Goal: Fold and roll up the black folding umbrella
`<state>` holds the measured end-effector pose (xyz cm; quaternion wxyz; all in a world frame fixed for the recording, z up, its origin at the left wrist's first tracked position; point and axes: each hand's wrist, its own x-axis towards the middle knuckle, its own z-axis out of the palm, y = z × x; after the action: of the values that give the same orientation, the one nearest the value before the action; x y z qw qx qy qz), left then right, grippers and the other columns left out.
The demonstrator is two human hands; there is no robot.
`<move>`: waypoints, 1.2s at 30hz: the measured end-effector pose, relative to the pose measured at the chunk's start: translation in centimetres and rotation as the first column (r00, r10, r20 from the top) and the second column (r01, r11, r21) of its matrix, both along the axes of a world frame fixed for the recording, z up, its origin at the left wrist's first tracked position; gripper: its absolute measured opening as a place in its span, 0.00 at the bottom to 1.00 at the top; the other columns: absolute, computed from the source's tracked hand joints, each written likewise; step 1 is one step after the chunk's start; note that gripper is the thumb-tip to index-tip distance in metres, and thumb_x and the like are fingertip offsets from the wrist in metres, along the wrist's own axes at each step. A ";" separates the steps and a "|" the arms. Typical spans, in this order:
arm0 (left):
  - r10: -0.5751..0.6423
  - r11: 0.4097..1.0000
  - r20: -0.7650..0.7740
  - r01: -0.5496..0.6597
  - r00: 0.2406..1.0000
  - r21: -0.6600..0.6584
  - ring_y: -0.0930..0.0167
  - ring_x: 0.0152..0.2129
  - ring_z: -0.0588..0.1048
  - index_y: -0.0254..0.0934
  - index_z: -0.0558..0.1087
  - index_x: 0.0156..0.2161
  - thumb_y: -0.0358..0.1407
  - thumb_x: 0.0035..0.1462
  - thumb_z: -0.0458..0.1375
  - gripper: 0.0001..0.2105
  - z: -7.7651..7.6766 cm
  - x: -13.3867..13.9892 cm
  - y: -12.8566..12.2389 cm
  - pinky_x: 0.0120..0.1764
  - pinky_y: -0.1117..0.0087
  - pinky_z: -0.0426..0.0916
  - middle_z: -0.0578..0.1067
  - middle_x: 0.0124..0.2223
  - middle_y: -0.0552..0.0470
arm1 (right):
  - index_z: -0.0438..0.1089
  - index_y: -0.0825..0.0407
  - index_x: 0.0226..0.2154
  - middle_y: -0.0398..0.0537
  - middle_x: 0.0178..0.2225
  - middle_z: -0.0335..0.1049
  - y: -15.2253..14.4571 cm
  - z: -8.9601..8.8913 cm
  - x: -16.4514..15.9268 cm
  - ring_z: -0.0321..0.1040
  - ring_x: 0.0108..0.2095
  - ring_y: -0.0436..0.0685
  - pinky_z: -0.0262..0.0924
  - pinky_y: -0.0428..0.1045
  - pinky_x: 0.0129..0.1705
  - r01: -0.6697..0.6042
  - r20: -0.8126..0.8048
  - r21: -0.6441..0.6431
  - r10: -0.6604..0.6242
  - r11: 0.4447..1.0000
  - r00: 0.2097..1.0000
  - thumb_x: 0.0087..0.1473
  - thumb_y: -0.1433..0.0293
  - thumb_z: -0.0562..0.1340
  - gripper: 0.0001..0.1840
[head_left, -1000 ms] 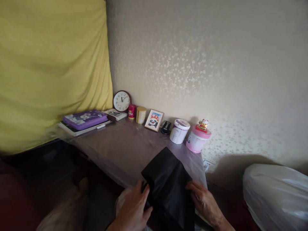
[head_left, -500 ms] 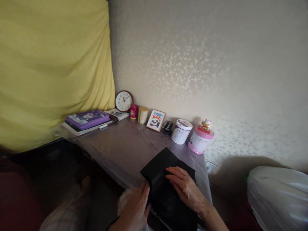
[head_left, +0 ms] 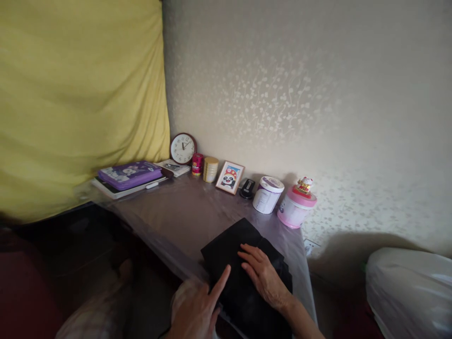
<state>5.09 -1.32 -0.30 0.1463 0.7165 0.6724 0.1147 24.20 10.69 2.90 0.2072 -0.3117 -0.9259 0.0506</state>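
Black sheet [head_left: 243, 289] has flattened, pointing lengthwise forward.

- The room was dim overall; soft light on the wall [head_left: 374, 127] seemed to come from the three-o'clock side.
- Toward one o'clock, the wall's leaf pattern caught a pale sheen.
- At four o'clock, a broad, soft shadow spread left of the white plastic-covered bundle [head_left: 409, 292], whose film had dull highlights.
- Toward eight o'clock, the floor [head_left: 148, 292] sank into near-black, and the plaid fabric [head_left: 88, 313] blurred.
- At six o'clock, the black material [head_left: 240, 278] lost most surface detail.
- Wide-angle stretching showed near the edges.
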 end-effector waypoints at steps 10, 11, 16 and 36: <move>-0.067 0.996 -0.081 0.062 0.994 -0.067 0.70 0.32 0.74 0.54 0.34 0.62 0.23 0.53 0.45 0.37 -0.5 0.9 0.2 0.29 0.74 0.60 0.72 0.43 0.49 | 0.68 0.48 0.45 0.48 0.44 0.72 9.1 0.8 0.2 0.68 0.46 0.58 0.61 0.55 0.49 0.270 -0.282 -0.390 -0.393 0.880 0.875 0.54 0.58 0.54 0.19; -0.057 0.997 -0.102 0.052 0.993 -0.051 0.70 0.31 0.74 0.55 0.34 0.62 0.22 0.53 0.46 0.38 -0.7 1.0 0.2 0.27 0.75 0.60 0.73 0.42 0.50 | 0.69 0.48 0.44 0.47 0.42 0.73 9.6 1.1 -0.2 0.69 0.44 0.57 0.62 0.53 0.47 0.257 -0.263 -0.442 -0.398 0.859 0.879 0.53 0.57 0.55 0.19; 0.017 1.000 -0.185 -0.015 0.983 0.011 0.71 0.28 0.73 0.56 0.32 0.62 0.21 0.52 0.47 0.40 -2.8 2.0 0.2 0.25 0.75 0.58 0.73 0.41 0.51 | 0.73 0.51 0.34 0.42 0.28 0.74 11.3 0.8 -1.6 0.70 0.30 0.54 0.63 0.47 0.31 0.301 -0.170 -0.526 -0.445 0.796 0.879 0.51 0.56 0.55 0.19; -0.061 0.978 0.323 0.121 0.944 -0.171 0.68 0.35 0.75 0.47 0.31 0.63 0.35 0.55 0.49 0.37 -1.3 -0.1 0.9 0.38 0.70 0.65 0.77 0.38 0.52 | 0.71 0.50 0.31 0.50 0.34 0.73 9.6 0.1 -2.4 0.70 0.38 0.57 0.60 0.48 0.38 0.595 0.029 -0.115 -0.596 0.796 0.803 0.57 0.65 0.52 0.13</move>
<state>4.98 -0.40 -1.60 0.3245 0.7021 0.6140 0.1571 21.80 20.28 2.97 0.1975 -0.5983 -0.7755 0.0391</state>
